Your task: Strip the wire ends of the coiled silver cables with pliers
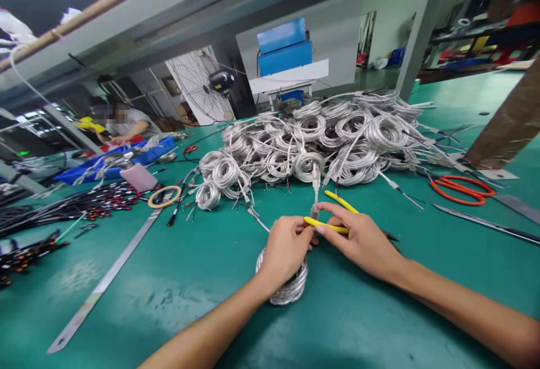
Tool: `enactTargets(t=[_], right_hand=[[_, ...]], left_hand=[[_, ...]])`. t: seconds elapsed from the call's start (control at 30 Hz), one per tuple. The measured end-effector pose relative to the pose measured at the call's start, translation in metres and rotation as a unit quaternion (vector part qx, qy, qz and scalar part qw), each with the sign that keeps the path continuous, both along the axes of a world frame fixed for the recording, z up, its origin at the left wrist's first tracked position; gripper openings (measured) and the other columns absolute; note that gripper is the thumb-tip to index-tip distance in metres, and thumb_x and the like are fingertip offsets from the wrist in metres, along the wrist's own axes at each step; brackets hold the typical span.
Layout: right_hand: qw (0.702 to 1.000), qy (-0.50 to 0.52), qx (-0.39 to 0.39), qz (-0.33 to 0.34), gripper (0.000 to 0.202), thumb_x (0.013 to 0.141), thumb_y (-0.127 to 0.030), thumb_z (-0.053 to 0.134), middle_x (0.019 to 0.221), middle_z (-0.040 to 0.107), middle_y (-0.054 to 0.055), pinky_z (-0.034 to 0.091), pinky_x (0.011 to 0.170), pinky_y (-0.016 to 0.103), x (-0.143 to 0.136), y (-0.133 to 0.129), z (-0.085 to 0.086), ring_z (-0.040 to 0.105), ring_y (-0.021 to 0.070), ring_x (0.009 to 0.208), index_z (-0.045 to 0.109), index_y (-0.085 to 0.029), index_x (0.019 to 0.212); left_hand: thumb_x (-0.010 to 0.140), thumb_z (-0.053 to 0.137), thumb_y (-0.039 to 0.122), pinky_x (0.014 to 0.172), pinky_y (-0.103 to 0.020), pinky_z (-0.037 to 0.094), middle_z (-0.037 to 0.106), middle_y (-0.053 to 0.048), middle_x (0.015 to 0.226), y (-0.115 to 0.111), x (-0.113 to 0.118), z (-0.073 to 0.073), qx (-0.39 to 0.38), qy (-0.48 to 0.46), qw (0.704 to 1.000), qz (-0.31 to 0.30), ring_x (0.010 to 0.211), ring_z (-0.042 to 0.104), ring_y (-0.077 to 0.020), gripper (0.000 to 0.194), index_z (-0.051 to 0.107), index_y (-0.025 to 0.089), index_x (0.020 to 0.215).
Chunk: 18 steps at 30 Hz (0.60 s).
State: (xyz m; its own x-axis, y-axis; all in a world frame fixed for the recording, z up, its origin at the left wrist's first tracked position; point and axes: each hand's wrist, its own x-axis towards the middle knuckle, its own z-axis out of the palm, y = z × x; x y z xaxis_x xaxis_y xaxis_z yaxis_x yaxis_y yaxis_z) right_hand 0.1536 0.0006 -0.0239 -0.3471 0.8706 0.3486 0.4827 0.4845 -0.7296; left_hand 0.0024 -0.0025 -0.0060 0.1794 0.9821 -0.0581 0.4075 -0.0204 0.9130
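Note:
A silver cable coil (291,289) lies on the green table, partly covered by my left hand (287,245). That hand is closed, its fingertips pinching the cable close to its end. From between both hands the cable's clear plug end (316,176) points up and away from me. My right hand (358,241) is closed around a yellow-handled tool (340,200), which looks like pliers; its dark tip sticks out behind the hand. The right thumb and forefinger meet beside the cable, near the left fingertips. What exactly they press is partly hidden.
A pile of silver cable coils (307,127) stands just beyond my hands. Orange-handled scissors (459,188) lie at right. At left are a steel ruler (113,270), a tape roll (154,201), a pink block (138,178), black cables and a blue tray (166,147). Another person (130,124) sits far left.

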Motion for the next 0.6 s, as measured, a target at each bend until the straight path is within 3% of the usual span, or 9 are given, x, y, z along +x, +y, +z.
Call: enactTargets(t=[0.27,0.53,0.6], right_hand=[[0.999,0.021,-0.014,-0.034,0.032,0.084,-0.037,0.046,0.057,0.051,-0.003,0.032,0.044,0.021,-0.0023,0.0009,-0.0038,0.046,0.0116,0.049,0.052,-0.019,0.110],[0.996,0.069,-0.003,-0.062,0.028,0.085,-0.038,0.045,0.071,0.062,0.001,0.038,0.054,0.023,-0.0006,0.0067,0.0035,0.052,0.0128,0.058,0.064,-0.017,0.087],[0.995,0.083,-0.014,-0.050,0.029,0.085,-0.038,0.045,0.076,0.063,0.001,0.039,0.056,0.023,-0.0006,0.0059,0.0046,0.053,0.0133,0.062,0.064,-0.017,0.091]], left_hand=[[0.074,0.050,0.028,0.044,-0.019,0.033,0.059,-0.003,0.056,0.0001,0.0016,0.0033,-0.014,-0.005,1.000,0.006,0.046,0.045,-0.0088,0.024,0.065,0.011,0.067],[0.075,0.049,0.030,0.044,-0.020,0.026,0.050,0.001,0.048,-0.0038,0.0020,0.0040,0.019,0.028,0.999,0.003,0.045,0.039,-0.0083,0.027,0.056,0.014,0.054],[0.075,0.049,0.031,0.044,-0.021,0.024,0.048,0.002,0.047,-0.0035,0.0018,0.0046,0.028,0.034,0.999,0.007,0.044,0.037,-0.0079,0.029,0.054,0.014,0.052]])
